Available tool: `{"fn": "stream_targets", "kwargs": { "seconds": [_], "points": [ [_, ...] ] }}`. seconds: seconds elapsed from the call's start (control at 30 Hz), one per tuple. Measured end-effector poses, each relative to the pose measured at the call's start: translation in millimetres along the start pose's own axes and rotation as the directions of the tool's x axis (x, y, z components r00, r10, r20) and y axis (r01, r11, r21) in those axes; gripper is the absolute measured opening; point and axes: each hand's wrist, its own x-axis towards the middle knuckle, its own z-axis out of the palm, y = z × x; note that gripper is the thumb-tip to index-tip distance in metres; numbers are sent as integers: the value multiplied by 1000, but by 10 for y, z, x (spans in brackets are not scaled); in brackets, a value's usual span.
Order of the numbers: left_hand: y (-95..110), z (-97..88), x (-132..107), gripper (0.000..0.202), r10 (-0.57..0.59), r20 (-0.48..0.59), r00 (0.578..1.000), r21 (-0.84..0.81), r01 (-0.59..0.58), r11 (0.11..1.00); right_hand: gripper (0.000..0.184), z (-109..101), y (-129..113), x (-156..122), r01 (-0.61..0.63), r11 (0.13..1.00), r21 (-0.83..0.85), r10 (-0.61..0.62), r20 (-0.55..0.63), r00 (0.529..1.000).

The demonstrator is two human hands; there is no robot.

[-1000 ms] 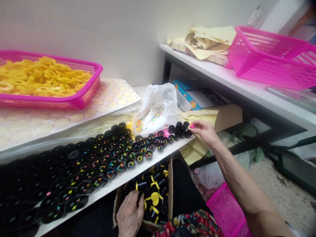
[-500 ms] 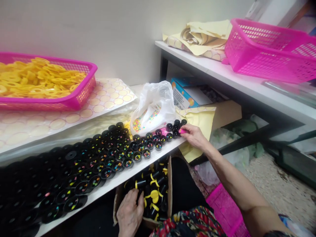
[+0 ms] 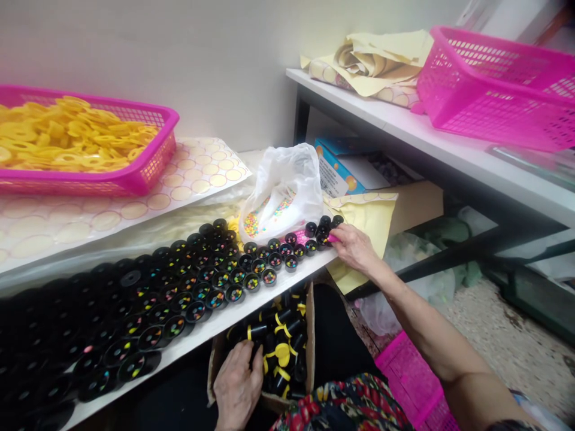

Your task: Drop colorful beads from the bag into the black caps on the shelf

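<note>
My right hand (image 3: 357,248) pinches a small pink piece (image 3: 333,238) at the right end of the white board (image 3: 309,268), over black cups (image 3: 291,262) standing in rows. The exact kind of the pink piece is too small to make out. Many cups hold tiny coloured beads. Behind them lies an open white plastic bag (image 3: 287,185) with more beads. Below the board, my left hand (image 3: 238,380) rests at the left side of a cardboard box (image 3: 311,344), fingers bent and thumb apart, touching black cylinders with yellow bands (image 3: 283,354).
A pink basket (image 3: 168,134) of yellow rings stands at the left on a circle-printed sheet (image 3: 197,173). On the right-hand shelf (image 3: 381,123) are another pink basket (image 3: 485,96) and crumpled paper (image 3: 372,63). A blue box (image 3: 335,170) sits beneath it.
The view has shifted slightly. My right hand stays at the same end cups with the pink piece, tilted a little differently. My left hand has hardly moved.
</note>
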Motion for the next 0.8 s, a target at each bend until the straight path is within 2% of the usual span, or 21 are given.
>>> {"fn": "stream_targets", "kwargs": {
  "seconds": [0.13, 0.23, 0.37, 0.43, 0.47, 0.5, 0.57, 0.67, 0.73, 0.8],
  "points": [
    [2, 0, 7, 17, 15, -17, 1000, 6, -15, 1000, 19, 42, 30, 12, 13, 998, 64, -10, -42, 999],
    [-4, 4, 4, 18, 23, -22, 999, 14, -23, 1000, 15, 104, 94, 24, 12, 967, 254, 11, -89, 996],
    [-7, 8, 5, 17, 26, -35, 999, 16, -25, 1000, 11, 175, 210, 40, -10, 808, 588, 108, -132, 985],
    [-3, 9, 8, 17, 24, -37, 999, 16, -24, 1000, 14, 183, 272, 42, -45, 724, 688, 174, -120, 977],
    [-1, 9, 10, 17, 23, -36, 999, 15, -23, 1000, 15, 179, 301, 41, -60, 709, 703, 201, -120, 972],
    [1, 10, 11, 17, 23, -37, 999, 15, -22, 1000, 15, 170, 326, 38, -67, 722, 688, 214, -131, 968],
    [3, 11, 12, 17, 25, -37, 999, 18, -24, 1000, 13, 140, 349, 30, -59, 818, 572, 192, -175, 966],
    [1, 13, 9, 16, 29, -42, 999, 21, -28, 999, 16, 78, 304, 18, -33, 968, 248, 79, -177, 981],
    [-1, 14, 6, 17, 35, -52, 998, 23, -33, 999, 21, 39, 241, 15, -5, 999, 35, 10, -132, 991],
    [0, 16, 3, 17, 30, -55, 998, 22, -29, 999, 25, 9, 191, 17, 33, 991, -130, -44, -84, 995]
  ]
}}
